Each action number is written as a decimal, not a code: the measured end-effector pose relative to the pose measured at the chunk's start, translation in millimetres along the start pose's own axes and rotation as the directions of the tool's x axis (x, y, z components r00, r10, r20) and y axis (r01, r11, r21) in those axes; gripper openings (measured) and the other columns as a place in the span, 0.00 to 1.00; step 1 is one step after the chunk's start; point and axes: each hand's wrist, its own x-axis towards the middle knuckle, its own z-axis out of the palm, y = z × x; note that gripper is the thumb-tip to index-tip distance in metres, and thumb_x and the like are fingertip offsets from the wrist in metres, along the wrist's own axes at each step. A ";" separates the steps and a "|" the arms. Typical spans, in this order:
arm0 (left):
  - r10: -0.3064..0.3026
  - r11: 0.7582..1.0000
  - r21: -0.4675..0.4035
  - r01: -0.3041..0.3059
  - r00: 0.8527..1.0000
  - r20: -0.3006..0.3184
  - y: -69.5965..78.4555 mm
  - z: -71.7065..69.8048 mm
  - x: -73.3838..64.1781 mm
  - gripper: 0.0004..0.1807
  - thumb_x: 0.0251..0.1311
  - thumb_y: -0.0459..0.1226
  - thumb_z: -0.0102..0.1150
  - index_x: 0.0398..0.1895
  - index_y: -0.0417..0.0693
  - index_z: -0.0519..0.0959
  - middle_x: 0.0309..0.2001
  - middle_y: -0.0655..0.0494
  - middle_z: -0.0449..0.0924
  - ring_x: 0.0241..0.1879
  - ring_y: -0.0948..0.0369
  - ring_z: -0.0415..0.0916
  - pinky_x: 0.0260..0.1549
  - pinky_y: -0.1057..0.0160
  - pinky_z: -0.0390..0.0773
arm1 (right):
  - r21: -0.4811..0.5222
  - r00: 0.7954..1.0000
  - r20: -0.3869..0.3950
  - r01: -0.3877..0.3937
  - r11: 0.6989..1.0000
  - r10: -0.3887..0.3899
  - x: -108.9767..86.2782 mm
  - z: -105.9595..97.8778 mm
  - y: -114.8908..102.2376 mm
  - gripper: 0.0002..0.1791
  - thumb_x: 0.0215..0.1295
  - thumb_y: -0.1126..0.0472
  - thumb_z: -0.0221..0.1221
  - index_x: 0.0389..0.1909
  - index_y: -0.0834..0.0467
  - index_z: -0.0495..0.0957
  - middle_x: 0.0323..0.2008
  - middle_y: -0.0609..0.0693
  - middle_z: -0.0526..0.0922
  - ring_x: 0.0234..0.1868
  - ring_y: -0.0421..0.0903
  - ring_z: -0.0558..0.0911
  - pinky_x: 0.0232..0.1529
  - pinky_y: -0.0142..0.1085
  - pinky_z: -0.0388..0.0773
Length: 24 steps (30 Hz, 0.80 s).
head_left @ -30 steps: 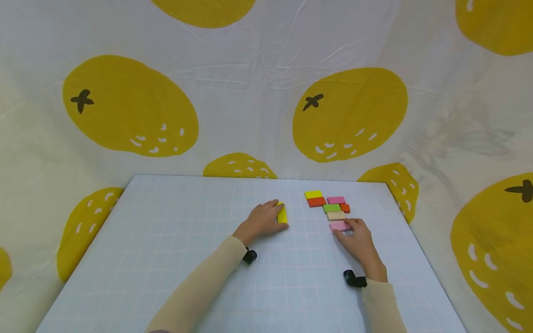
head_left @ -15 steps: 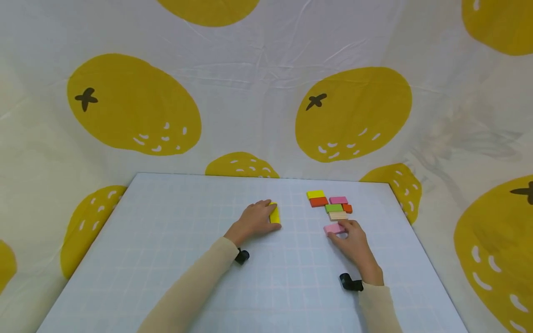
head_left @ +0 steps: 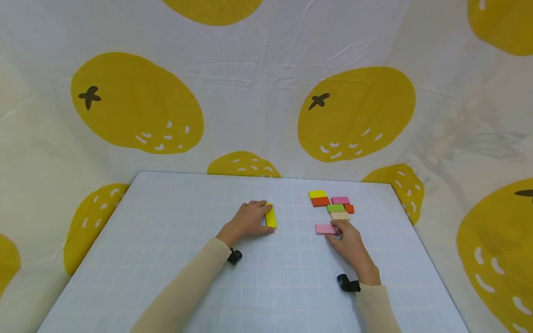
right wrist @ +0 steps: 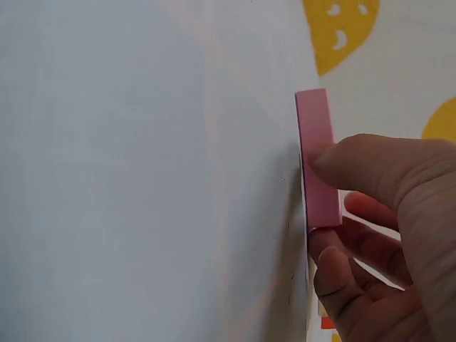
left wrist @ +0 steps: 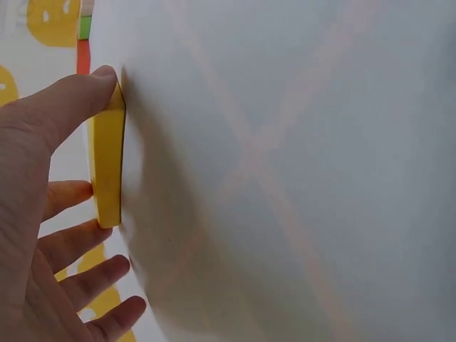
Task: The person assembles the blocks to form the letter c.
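Observation:
My left hand (head_left: 246,221) pinches a yellow block (head_left: 271,217) by its ends, left of the other blocks. In the left wrist view the thumb lies on one end of the yellow block (left wrist: 108,160), fingertips near the other; the remaining fingers are spread. My right hand (head_left: 349,243) pinches a pink block (head_left: 324,229) by its right end, low over the tabletop. Seen from the right wrist, the thumb presses the long side of the pink block (right wrist: 318,192), with fingers curled behind and below it.
Behind the right hand lie a natural wood block (head_left: 339,216), a green block (head_left: 335,208), a small orange-red block (head_left: 349,209), another pink block (head_left: 340,200), a red block (head_left: 320,202) and a second yellow block (head_left: 317,194). The white gridded table (head_left: 187,203) meets a fruit-print cloth (head_left: 250,101) behind.
The left hand has slid left with the yellow block. The right hand has drawn the pink block leftward, away from the wood block. The other blocks stay in place.

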 end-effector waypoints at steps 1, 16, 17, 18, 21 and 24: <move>0.006 1.000 0.005 -0.006 1.000 -0.004 -1.5 0.4 -0.5 0.46 0.59 0.68 0.61 0.75 0.54 0.70 0.75 0.51 0.69 0.71 0.48 0.68 0.66 0.42 0.71 | -0.004 1.000 0.004 0.007 1.000 -0.007 0.4 0.1 -0.3 0.28 0.65 0.55 0.70 0.63 0.62 0.78 0.48 0.56 0.81 0.45 0.51 0.77 0.50 0.44 0.85; 0.039 0.999 -0.009 -0.041 0.991 -0.126 -28.1 5.0 -22.4 0.45 0.58 0.69 0.60 0.73 0.54 0.73 0.71 0.52 0.73 0.68 0.51 0.71 0.62 0.45 0.73 | 0.036 0.999 0.013 0.038 0.999 -0.039 0.0 2.8 -13.3 0.21 0.61 0.56 0.73 0.52 0.61 0.83 0.41 0.53 0.79 0.39 0.47 0.76 0.39 0.29 0.79; 0.040 0.999 -0.010 -0.042 0.991 -0.129 -29.9 4.3 -24.5 0.45 0.58 0.69 0.60 0.73 0.54 0.73 0.71 0.52 0.72 0.68 0.51 0.71 0.62 0.45 0.72 | 0.041 0.999 0.008 0.054 0.998 -0.054 -0.7 2.7 -14.8 0.21 0.62 0.57 0.73 0.53 0.62 0.83 0.41 0.53 0.79 0.39 0.46 0.76 0.38 0.28 0.78; 0.045 0.999 -0.009 -0.046 0.990 -0.133 -31.6 3.6 -26.7 0.45 0.58 0.69 0.60 0.73 0.54 0.73 0.71 0.52 0.72 0.67 0.51 0.71 0.62 0.45 0.72 | 0.042 0.998 0.004 0.064 0.997 -0.064 -1.4 2.7 -16.6 0.21 0.62 0.57 0.73 0.53 0.62 0.84 0.41 0.53 0.79 0.38 0.46 0.76 0.38 0.27 0.78; 0.060 0.998 -0.021 -0.063 0.988 -0.145 -36.4 1.2 -33.4 0.44 0.58 0.67 0.62 0.72 0.54 0.73 0.71 0.52 0.72 0.67 0.50 0.71 0.62 0.44 0.72 | 0.045 0.996 -0.008 0.093 0.995 -0.093 -3.6 2.0 -22.7 0.20 0.61 0.58 0.73 0.53 0.62 0.85 0.42 0.53 0.80 0.38 0.45 0.77 0.37 0.25 0.78; 0.070 0.996 -0.034 -0.076 0.985 -0.155 -41.2 0.0 -39.1 0.43 0.58 0.67 0.62 0.72 0.54 0.74 0.71 0.52 0.72 0.68 0.50 0.70 0.63 0.44 0.71 | 0.049 0.994 -0.010 0.106 0.993 -0.106 -5.5 1.9 -28.4 0.20 0.61 0.58 0.73 0.52 0.62 0.85 0.41 0.53 0.80 0.38 0.45 0.77 0.37 0.24 0.78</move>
